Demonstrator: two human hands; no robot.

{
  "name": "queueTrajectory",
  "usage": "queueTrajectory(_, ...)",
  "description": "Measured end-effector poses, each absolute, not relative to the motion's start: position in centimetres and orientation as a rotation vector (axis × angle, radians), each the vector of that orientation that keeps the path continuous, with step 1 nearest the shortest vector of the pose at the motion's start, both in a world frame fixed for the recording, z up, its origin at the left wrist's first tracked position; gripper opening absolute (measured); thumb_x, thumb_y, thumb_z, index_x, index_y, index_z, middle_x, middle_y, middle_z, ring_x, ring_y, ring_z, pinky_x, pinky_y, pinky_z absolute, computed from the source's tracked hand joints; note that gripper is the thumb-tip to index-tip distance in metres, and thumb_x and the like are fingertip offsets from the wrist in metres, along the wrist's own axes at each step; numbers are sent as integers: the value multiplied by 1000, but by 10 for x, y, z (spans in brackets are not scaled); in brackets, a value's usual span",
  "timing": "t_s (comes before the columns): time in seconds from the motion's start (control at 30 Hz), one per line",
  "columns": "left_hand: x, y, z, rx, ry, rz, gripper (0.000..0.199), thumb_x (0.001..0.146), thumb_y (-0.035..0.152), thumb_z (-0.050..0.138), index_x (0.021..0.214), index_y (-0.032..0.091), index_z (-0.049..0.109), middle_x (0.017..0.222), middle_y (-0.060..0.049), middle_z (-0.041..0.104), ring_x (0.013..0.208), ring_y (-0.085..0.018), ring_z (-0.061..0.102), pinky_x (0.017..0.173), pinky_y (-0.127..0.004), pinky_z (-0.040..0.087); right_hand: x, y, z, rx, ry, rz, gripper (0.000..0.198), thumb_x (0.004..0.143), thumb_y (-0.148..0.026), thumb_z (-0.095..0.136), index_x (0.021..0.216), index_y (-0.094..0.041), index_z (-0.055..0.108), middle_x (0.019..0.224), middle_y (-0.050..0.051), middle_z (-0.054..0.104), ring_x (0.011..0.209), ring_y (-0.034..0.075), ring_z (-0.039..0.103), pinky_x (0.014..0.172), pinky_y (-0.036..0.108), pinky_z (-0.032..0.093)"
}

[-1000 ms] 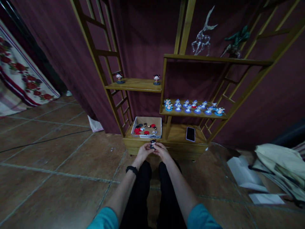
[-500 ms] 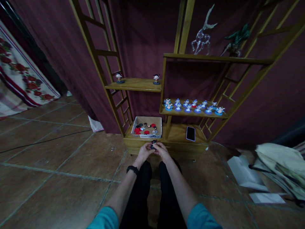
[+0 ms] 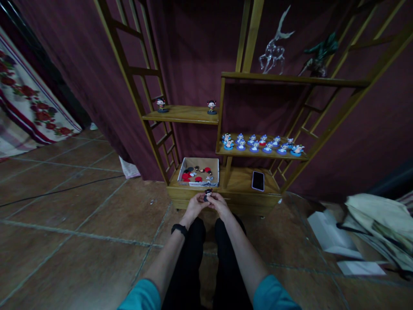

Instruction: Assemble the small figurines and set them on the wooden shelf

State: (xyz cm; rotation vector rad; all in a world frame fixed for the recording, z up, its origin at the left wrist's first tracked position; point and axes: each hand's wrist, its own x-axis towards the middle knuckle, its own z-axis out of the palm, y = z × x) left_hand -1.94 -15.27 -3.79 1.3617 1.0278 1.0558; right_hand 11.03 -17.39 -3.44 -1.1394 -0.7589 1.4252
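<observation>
Between my two hands is a small dark-haired doll figurine [image 3: 208,193], upright, held in front of the cabinet's lower edge. My left hand [image 3: 195,206] grips it from the left side, fingers closed. My right hand [image 3: 220,205] is closed on it from the right, thumb toward its lower part. Fingers cover some of its base. Just beyond my hands stands an open cardboard box [image 3: 181,175] with red, black and white toy parts inside. Two similar figurines stand on the upper left shelf [image 3: 185,114]: a left one [image 3: 161,105] and a right one [image 3: 211,106], each on a dark round base.
On the right shelf [image 3: 280,156] stand several small blue and white figurines [image 3: 254,146]. A phone [image 3: 258,181] lies on the cabinet's lower board. Higher up are a clear deer [image 3: 273,54] and a green statuette [image 3: 321,56]. White boxes [image 3: 334,237] sit on the floor at right.
The figurine between my hands is now turned more upright, with its pale face showing more clearly. My arms and the things on the shelves have hardly moved.
</observation>
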Motion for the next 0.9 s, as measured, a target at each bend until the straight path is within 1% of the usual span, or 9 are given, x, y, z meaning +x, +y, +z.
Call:
queueTrajectory(0.2,-20,-152,-40,1340,1013,1052,43,53,26,76,92,13,62,74,-2,63,68,-12,56,69,-26,45,110,-172,-36,-1148,-741,1421,38,54,-43,73,84,-22,61,85,1,66,71,14,62,63,28,50)
queueTrajectory(0.4,-19,-151,-41,1318,1026,1081,45,50,25,77,91,13,63,71,-1,62,66,-12,55,69,-26,44,109,-171,-39,-1151,-729,1419,40,57,-47,70,87,-22,61,84,1,67,70,14,63,63,28,51)
queueTrajectory(0.6,-20,-150,-41,1336,1036,1069,43,52,25,76,90,13,63,71,-1,62,65,-11,55,68,-25,44,110,-170,-41,-1145,-710,1443,39,61,-52,66,85,-22,60,80,2,68,65,13,63,61,27,50)
queueTrajectory(0.9,-20,-151,-41,1321,1059,1065,46,49,26,77,90,13,61,72,-1,63,68,-13,57,69,-27,44,112,-173,-33,-1120,-685,1474,41,60,-55,66,84,-22,57,79,2,69,66,14,64,62,28,51)
